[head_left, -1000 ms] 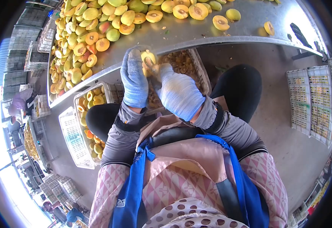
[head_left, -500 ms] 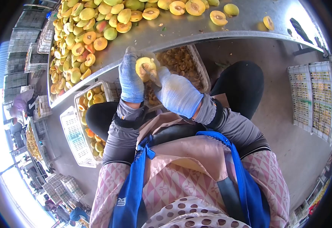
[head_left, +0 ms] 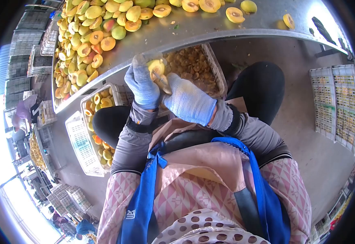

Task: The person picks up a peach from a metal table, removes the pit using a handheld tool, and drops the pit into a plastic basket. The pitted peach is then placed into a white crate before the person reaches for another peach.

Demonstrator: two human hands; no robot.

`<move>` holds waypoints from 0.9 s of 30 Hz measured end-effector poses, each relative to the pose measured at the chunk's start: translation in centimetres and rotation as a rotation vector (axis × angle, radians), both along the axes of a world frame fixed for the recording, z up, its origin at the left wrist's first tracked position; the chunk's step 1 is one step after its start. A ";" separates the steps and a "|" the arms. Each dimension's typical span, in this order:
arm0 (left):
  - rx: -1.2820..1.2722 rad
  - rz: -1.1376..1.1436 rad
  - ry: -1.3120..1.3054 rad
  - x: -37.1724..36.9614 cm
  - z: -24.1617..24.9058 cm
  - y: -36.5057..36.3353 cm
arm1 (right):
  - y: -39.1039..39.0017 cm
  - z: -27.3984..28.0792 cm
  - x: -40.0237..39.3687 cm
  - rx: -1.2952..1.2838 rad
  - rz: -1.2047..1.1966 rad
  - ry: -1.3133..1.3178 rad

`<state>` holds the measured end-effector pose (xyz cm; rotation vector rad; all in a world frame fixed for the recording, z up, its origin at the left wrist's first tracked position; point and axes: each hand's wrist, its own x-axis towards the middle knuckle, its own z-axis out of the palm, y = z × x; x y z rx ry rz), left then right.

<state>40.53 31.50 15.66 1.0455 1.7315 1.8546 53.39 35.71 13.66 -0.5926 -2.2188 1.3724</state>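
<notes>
My left hand [head_left: 143, 83], in a blue-grey knit glove, grips a halved yellow peach [head_left: 156, 66] just off the table's near edge. My right hand [head_left: 190, 99], gloved the same way, is closed around a small tool [head_left: 161, 81], mostly hidden by the fingers. The tool's end is against the cut side of the peach. Below the hands stands a crate [head_left: 217, 75] with many brown peach pits [head_left: 189, 63] in it. A heap of halved peaches [head_left: 86, 44] covers the left part of the metal table [head_left: 145, 44].
Between the table and my left leg stands a white crate of peach halves [head_left: 104, 101]. Another white crate [head_left: 84, 142] is beside it. Stacked crates [head_left: 334, 105] stand on the floor at right. Other people [head_left: 22, 112] work at far left.
My left hand has tilted the peach, so its cut face now turns toward the right hand. The tool's end shows more clearly at the flesh. The heap is unchanged.
</notes>
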 end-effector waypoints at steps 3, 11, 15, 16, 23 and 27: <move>-0.017 0.012 0.157 -0.1 0.1 0.4 | 0.0 -0.4 -0.1 -0.031 0.007 0.031; -0.152 -0.130 0.374 -2.3 -1.2 -0.1 | 1.1 1.3 1.3 0.117 0.046 -0.210; -0.181 -0.214 -0.044 -1.1 0.8 0.1 | 1.0 0.3 1.2 0.107 0.063 -0.144; -0.168 -0.197 -0.030 -0.9 1.1 0.1 | 1.0 0.6 1.0 0.040 0.075 -0.110; -0.161 -0.173 0.008 -1.2 1.2 -0.1 | 2.0 0.6 0.7 0.608 0.233 0.238; -0.194 -0.274 -0.078 -1.2 1.8 -0.1 | 1.6 0.1 0.8 0.361 0.221 0.089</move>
